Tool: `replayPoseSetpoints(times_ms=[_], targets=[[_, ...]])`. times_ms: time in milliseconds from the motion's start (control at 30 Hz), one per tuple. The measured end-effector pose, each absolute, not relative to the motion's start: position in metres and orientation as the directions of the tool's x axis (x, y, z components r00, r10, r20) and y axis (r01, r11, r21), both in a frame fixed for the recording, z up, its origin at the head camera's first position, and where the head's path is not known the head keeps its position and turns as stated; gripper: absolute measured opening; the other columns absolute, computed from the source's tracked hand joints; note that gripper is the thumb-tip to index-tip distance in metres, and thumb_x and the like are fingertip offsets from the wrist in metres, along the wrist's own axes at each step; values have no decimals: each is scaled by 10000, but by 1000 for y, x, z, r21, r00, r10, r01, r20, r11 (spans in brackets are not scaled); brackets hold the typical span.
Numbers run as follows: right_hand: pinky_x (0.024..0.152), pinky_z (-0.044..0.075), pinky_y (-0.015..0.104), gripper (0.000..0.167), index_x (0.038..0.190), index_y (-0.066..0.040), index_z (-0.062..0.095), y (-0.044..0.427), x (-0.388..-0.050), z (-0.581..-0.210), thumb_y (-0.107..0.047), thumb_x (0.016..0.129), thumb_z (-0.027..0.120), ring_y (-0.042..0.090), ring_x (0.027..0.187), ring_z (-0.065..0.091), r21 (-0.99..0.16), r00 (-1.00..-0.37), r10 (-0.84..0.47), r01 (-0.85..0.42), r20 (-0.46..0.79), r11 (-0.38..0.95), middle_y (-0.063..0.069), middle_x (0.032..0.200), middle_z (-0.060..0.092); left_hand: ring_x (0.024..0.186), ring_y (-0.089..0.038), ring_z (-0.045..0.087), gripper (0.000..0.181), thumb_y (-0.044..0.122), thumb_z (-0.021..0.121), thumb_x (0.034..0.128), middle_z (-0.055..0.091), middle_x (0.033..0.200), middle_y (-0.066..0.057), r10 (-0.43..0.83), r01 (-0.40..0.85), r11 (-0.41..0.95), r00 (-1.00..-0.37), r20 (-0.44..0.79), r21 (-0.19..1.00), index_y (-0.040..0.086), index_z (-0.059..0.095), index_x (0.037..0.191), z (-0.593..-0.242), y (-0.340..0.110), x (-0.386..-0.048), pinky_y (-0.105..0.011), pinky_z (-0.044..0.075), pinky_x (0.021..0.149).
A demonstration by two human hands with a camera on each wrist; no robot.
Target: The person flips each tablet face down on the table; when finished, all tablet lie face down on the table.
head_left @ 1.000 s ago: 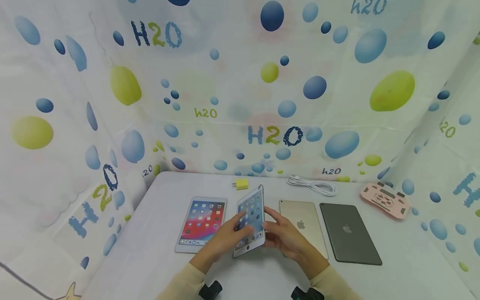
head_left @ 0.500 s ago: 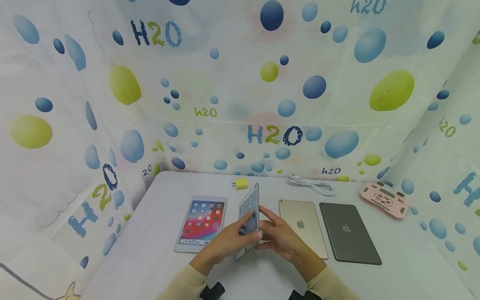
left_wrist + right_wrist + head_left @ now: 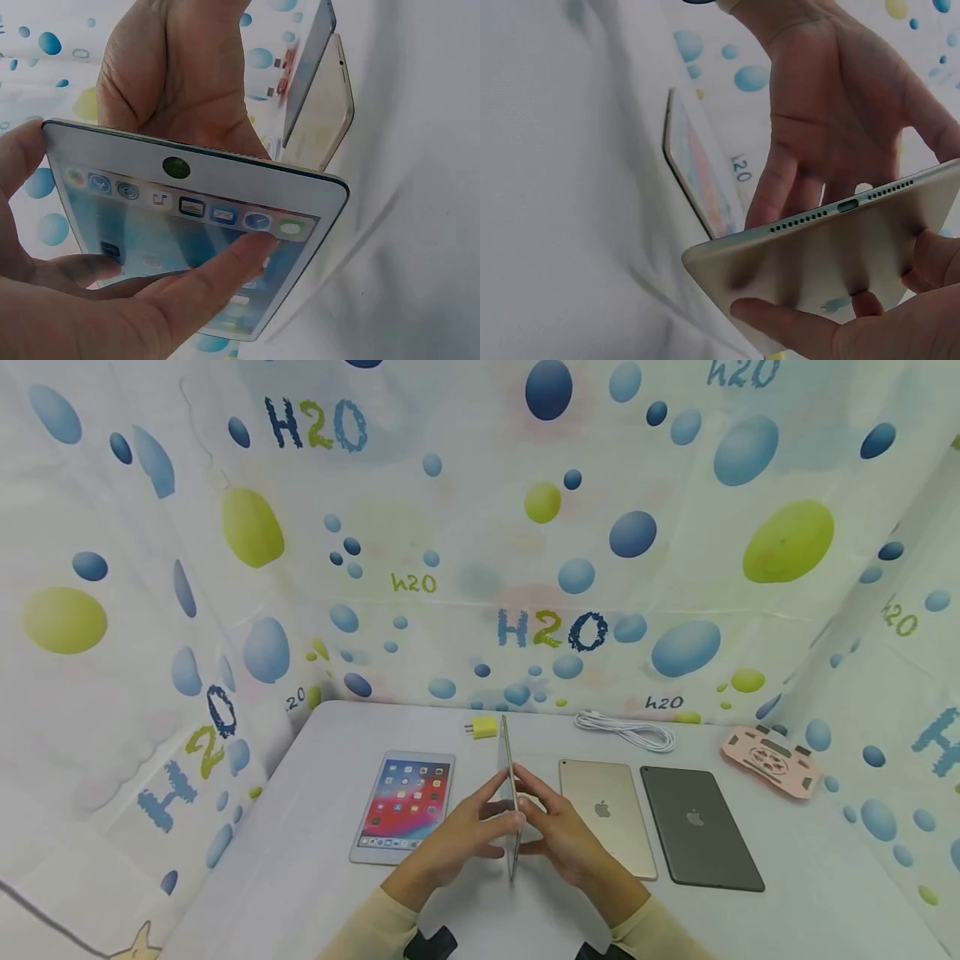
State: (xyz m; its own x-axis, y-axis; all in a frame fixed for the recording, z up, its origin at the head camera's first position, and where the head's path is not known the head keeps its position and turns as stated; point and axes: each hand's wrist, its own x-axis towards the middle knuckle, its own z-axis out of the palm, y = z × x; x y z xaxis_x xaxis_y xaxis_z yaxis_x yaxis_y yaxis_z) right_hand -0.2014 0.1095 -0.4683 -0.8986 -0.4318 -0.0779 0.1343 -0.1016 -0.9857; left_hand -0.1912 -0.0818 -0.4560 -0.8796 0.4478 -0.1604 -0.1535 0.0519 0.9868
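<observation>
A tablet (image 3: 506,743) stands on its edge, held between both hands above the table; the head view catches it almost edge-on. My left hand (image 3: 461,835) holds it from the screen side. In the left wrist view, its fingers lie over the white-framed lit screen (image 3: 225,180), with the thumb at a corner. From the other side, my right hand (image 3: 566,831) grips it. The right wrist view shows those fingers against the gold back (image 3: 810,262), below a charging port and speaker holes. A second white tablet (image 3: 405,802) with a lit screen lies left of the hands.
Right of the hands, a gold tablet (image 3: 600,793) and a dark grey tablet (image 3: 693,827) lie face down. Farther back are a yellow charger plug (image 3: 484,727), a coiled white cable (image 3: 626,732) and a pink controller-like device (image 3: 772,760). Patterned cloth (image 3: 450,527) surrounds the white table.
The held tablet has turned from showing its screen to standing nearly edge-on. My left thumb has moved across to its near edge, and my right fingers stay along its back.
</observation>
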Motion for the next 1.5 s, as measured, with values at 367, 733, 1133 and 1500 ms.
replayPoseSetpoints(times_ms=[367,733,1133,1500], targets=[[971,474,686,562,1587,-182,382,106,-198,-470,-258,1057,555,518,1408,378,-1000,-900,-435,2,-14,27,151,1622,267,1282,-371,584,853,216,677,946,402,1550,-287,436,-209,-162,-892,-120,964,153,189,1642,-459,-83,-189,-542,559,939],[1032,495,561,524,1375,-11,603,117,-205,-488,-105,885,764,475,1387,454,-998,-988,-154,-4,-6,60,222,1520,481,1406,-449,424,831,16,554,909,305,1618,-235,444,-292,-412,-892,-90,863,176,188,1638,-465,-97,-187,-663,403,1067],[854,581,391,508,1424,43,520,137,-213,-485,9,935,649,255,1099,648,-973,-982,-4,186,-187,-138,255,1354,597,1301,-338,571,918,-117,484,872,410,1554,-258,427,-320,-393,-894,-137,862,167,84,1649,-481,-111,-196,-484,500,1042],[854,570,387,496,1425,41,514,141,-213,-488,-17,949,640,273,1119,634,-979,-984,-3,179,-179,-102,251,1364,590,974,-250,578,873,-13,721,866,492,1178,-173,323,-158,92,-929,-180,983,4,247,1598,-491,-117,-203,-309,576,817]])
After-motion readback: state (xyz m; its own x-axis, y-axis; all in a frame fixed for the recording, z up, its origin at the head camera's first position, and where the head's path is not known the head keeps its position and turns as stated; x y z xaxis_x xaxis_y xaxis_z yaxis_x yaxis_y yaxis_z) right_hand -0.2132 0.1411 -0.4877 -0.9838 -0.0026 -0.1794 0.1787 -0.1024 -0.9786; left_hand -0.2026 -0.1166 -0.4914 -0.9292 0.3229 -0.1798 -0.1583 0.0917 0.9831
